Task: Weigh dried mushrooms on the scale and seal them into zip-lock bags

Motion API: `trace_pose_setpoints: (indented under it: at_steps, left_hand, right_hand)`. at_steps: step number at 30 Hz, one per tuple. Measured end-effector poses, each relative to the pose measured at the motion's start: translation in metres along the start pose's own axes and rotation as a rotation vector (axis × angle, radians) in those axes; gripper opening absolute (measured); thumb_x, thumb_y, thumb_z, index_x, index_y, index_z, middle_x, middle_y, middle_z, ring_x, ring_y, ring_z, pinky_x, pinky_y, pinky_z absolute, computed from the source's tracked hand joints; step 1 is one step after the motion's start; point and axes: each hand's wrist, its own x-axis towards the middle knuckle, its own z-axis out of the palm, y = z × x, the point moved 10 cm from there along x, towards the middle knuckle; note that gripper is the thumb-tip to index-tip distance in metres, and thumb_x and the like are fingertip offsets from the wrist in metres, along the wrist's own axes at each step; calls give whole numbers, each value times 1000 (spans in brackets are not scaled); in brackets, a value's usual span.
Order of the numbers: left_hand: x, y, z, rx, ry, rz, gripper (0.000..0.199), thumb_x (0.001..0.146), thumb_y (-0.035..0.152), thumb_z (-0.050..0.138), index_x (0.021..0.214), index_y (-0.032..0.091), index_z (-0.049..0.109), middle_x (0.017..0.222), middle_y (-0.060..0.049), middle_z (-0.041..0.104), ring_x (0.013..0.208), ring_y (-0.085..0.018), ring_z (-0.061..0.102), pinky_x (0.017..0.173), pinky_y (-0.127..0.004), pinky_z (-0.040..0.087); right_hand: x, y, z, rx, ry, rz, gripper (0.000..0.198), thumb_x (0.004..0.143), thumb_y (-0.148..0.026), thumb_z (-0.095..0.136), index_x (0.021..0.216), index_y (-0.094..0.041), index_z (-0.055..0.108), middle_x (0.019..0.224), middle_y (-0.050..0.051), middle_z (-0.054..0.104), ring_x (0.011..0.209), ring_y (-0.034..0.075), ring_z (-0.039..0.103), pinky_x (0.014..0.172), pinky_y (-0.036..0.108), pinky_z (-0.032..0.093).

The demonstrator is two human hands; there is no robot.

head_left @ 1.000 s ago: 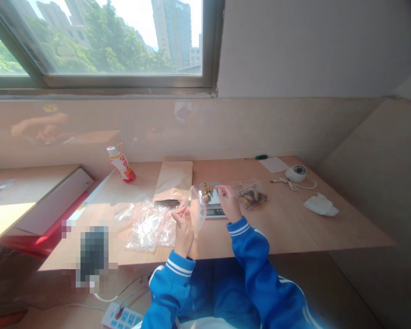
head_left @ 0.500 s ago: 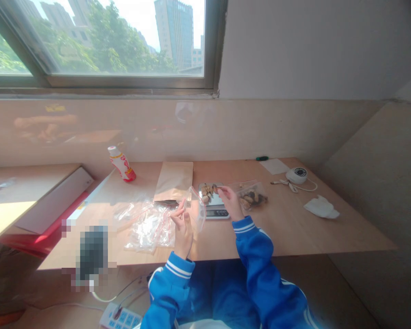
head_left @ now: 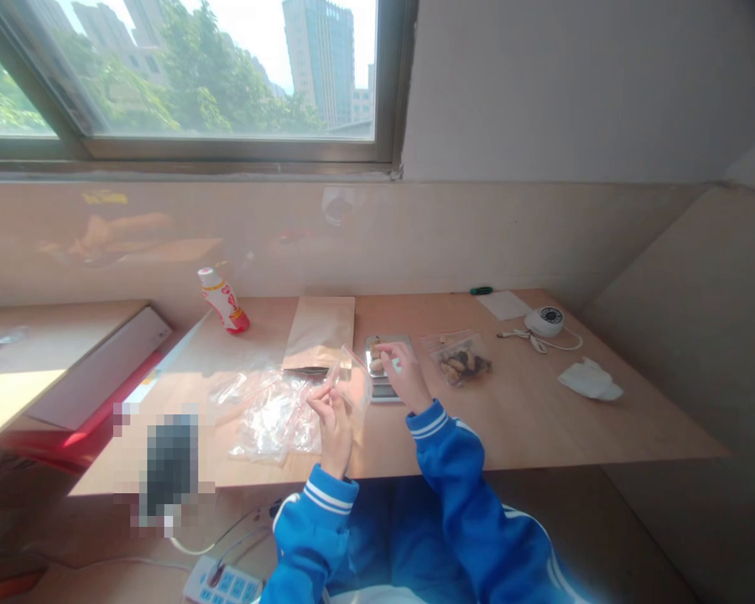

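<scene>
A clear zip bag (head_left: pixel 357 387) is pinched in my left hand (head_left: pixel 335 424), its mouth toward the scale. My right hand (head_left: pixel 408 376) reaches over a small digital scale (head_left: pixel 387 391), fingertips bent down among the brown dried pieces (head_left: pixel 376 366) on its plate. My fingers hide most of those pieces and whatever is between them. To the right lies a clear bag of dried, dark-edged pieces (head_left: pixel 462 365), which look like mushroom. More clear plastic bags (head_left: pixel 273 419) are heaped left of my left hand.
A brown paper pouch (head_left: pixel 320 331) lies behind the bags, and a red-and-white bottle (head_left: pixel 224 300) stands at the back left. On the right are a white dome camera (head_left: pixel 544 321) with its cable, a crumpled white tissue (head_left: pixel 590 381) and a green-handled tool (head_left: pixel 481 291). A power strip (head_left: pixel 223 583) sits below the table edge.
My right hand has moved left and further over the scale's plate; the dark piece it pinched is out of sight. The clear bag in my left hand has shifted slightly left.
</scene>
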Motion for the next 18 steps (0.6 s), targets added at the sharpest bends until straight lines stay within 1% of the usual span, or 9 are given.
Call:
trace_pose_setpoints:
  at_steps: [2, 4, 6, 8, 11, 13, 15, 17, 18]
  left_hand:
    - [0, -1, 1, 0, -15, -16, 37, 88, 57, 35, 98, 22, 36, 99, -7, 55, 90, -18, 59, 86, -40, 47]
    - [0, -3, 2, -10, -25, -23, 37, 88, 58, 34, 98, 22, 35, 102, -7, 54, 92, -18, 58, 86, -39, 47]
    - [0, -6, 2, -14, -25, -27, 38, 88, 58, 35, 99, 22, 35, 105, -9, 53, 96, -19, 57, 88, -39, 46]
    - [0, -9, 2, -4, -25, -31, 38, 88, 58, 34, 100, 22, 35, 106, -9, 52, 98, -19, 56, 89, -40, 45]
    - [1, -8, 0, 25, -18, -26, 38, 89, 56, 33, 102, 21, 35, 110, -12, 51, 102, -20, 55, 89, -40, 45]
    - [1, -5, -1, 41, -12, -17, 36, 90, 55, 32, 102, 20, 35, 111, -12, 51, 102, -20, 55, 89, -41, 45]
    - [0, -4, 1, 46, -14, -15, 35, 90, 53, 32, 102, 21, 36, 111, -12, 52, 103, -21, 55, 91, -42, 45]
    - [-2, -5, 4, 38, -25, -18, 34, 91, 52, 33, 105, 22, 36, 112, -12, 51, 105, -21, 55, 93, -43, 43]
    - [-3, -6, 6, 29, -35, -19, 34, 91, 51, 33, 106, 22, 36, 113, -12, 51, 106, -22, 55, 94, -45, 43]
  right_hand:
    - [-1, 24, 15, -176, -21, 11, 22, 85, -23, 50, 100, -21, 66, 104, 9, 60, 99, 23, 53, 87, 37, 43]
    - [-5, 42, 31, -319, -78, 13, 23, 82, -19, 55, 101, -21, 66, 107, 10, 59, 101, 26, 52, 86, 38, 43]
    - [-9, 51, 39, -393, -106, 8, 23, 80, -16, 56, 100, -21, 66, 108, 10, 60, 101, 27, 51, 84, 39, 43]
    - [-11, 52, 37, -395, -96, 8, 20, 80, -16, 56, 97, -20, 66, 105, 9, 62, 99, 27, 52, 83, 39, 42]
    - [-10, 44, 23, -267, -45, 42, 13, 81, -21, 56, 90, -20, 65, 95, 7, 65, 93, 24, 55, 83, 39, 42]
    - [-8, 37, 11, -89, -4, 107, 14, 81, -29, 57, 90, -20, 64, 91, 5, 67, 85, 22, 58, 79, 36, 44]
    - [-8, 27, 2, 133, 23, 189, 21, 81, -36, 58, 94, -20, 62, 90, 5, 67, 79, 19, 59, 72, 32, 47]
    - [-9, 12, 0, 323, 1, 235, 27, 81, -40, 58, 97, -19, 61, 89, 5, 67, 75, 17, 60, 66, 29, 48]
    - [-9, 2, 3, 377, -35, 230, 28, 82, -41, 58, 99, -19, 61, 89, 5, 67, 74, 17, 61, 65, 28, 48]
